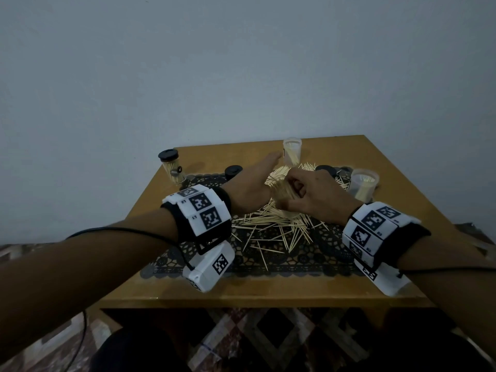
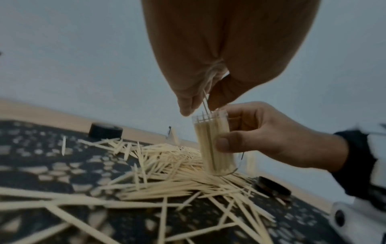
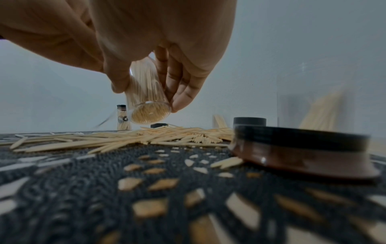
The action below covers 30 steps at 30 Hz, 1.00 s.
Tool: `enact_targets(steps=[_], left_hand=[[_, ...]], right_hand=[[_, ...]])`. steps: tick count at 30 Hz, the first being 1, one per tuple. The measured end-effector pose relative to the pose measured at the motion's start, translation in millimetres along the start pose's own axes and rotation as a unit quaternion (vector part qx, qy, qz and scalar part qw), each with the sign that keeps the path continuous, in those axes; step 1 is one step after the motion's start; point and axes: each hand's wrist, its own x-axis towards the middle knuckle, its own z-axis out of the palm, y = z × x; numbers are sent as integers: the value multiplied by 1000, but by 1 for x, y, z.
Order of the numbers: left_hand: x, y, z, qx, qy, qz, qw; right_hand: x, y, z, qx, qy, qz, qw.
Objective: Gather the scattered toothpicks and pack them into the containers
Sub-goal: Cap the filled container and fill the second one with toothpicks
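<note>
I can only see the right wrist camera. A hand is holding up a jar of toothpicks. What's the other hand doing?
Observer: The left hand pinches a few toothpicks right at the mouth of the jar.
Child: Is the lid on it?
Observer: No, its top is open.
Child: Are there more open jars?
Observer: Yes, the head view shows two: a back jar and a right jar, both partly filled.
</note>
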Motion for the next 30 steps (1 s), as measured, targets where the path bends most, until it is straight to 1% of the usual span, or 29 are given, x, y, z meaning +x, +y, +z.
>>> enact_targets(steps=[2, 3, 5, 7, 9, 12, 13, 14, 15, 17, 18, 19, 20, 22, 24, 25, 26, 27, 28, 30], left_hand=[[2, -5, 0, 58, 10, 5, 998], [2, -8, 0, 85, 26, 11, 996], [1, -13, 0, 116, 66, 28, 991], [0, -15, -2, 145, 84, 24, 986], [-1, -17, -2, 141, 95, 10, 985], [-4, -16, -3, 96, 111, 21, 989], [-5, -14, -2, 85, 99, 22, 991], [-6, -10, -1, 85, 65, 12, 994], [-8, -6, 1, 95, 17, 0, 995], [-9, -1, 9, 127, -76, -12, 989], [-10, 1, 12, 142, -103, -11, 984], [-10, 0, 13, 149, -114, -11, 982], [-10, -1, 13, 144, -108, -11, 984], [-9, -2, 12, 107, -60, 1, 992], [-11, -3, 7, 83, 22, 18, 996], [-12, -4, 3, 83, 67, 26, 994], [-12, -8, -2, 88, 97, 29, 991], [-14, -11, -8, 102, 104, 26, 989], [-15, -16, -14, 131, 85, 15, 988], [-20, -27, -25, 213, -12, -41, 976]], right_hand=[[0, 1, 1, 7, 7, -3, 1000], [0, 2, 1, 9, 8, -3, 1000], [0, 2, 1, 3, 5, 3, 1000], [0, 3, 1, -7, 2, 3, 1000], [0, 4, 1, -11, -1, 1, 1000], [0, 3, 2, -5, -3, -1, 1000], [0, 3, 2, -1, -5, 0, 1000], [-1, 3, 2, 5, -5, 0, 1000], [-1, 3, 2, 11, -5, 1, 1000], [-1, 3, 1, 16, -6, -3, 1000], [-1, 2, 0, 16, -7, -8, 1000], [-1, 1, 0, 18, -7, -13, 1000], [-1, 1, 0, 21, -5, -16, 1000], [-1, 1, 1, 21, 5, -17, 1000], [-1, 1, 2, 9, 20, -10, 1000], [-1, 2, 2, 0, 23, -5, 1000], [0, 2, 2, -10, 24, 1, 1000], [0, 3, 1, -19, 20, 9, 1000], [1, 4, 1, -27, 16, 16, 999], [2, 6, 0, -40, 8, 25, 999]])
